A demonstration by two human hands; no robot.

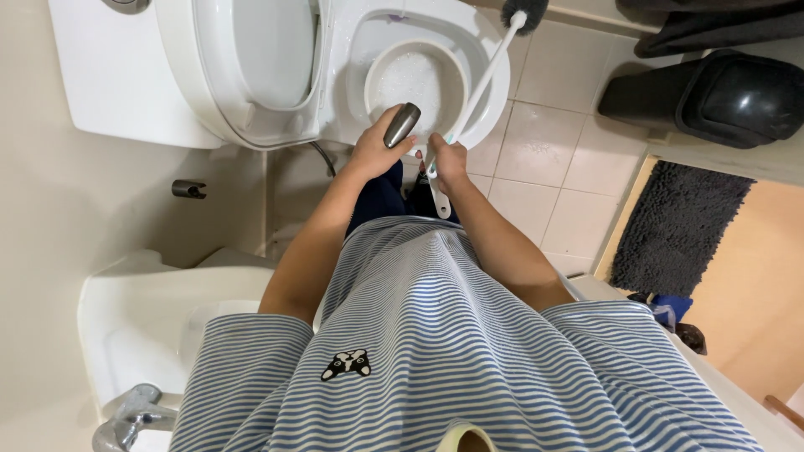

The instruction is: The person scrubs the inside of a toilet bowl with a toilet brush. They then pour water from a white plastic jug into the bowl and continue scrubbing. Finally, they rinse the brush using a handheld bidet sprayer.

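A metallic grey bidet sprayer head (402, 124) sits just above the frame's centre, tilted, its nozzle end aimed toward the foamy water in the toilet bowl. Just right of it a white long-handled toilet brush (477, 94) slants up to the upper right, its dark bristle head at the top edge beyond the bowl's rim

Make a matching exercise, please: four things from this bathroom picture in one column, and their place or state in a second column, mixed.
1. spray nozzle
2. toilet brush
3. black bin
4. dark mat

a. lying on its side on the tiles
b. held in the right hand, bristle end past the far rim of the toilet bowl
c. at the doorway, flat on the floor
d. held in the left hand

Pairs: 1-d, 2-b, 3-a, 4-c
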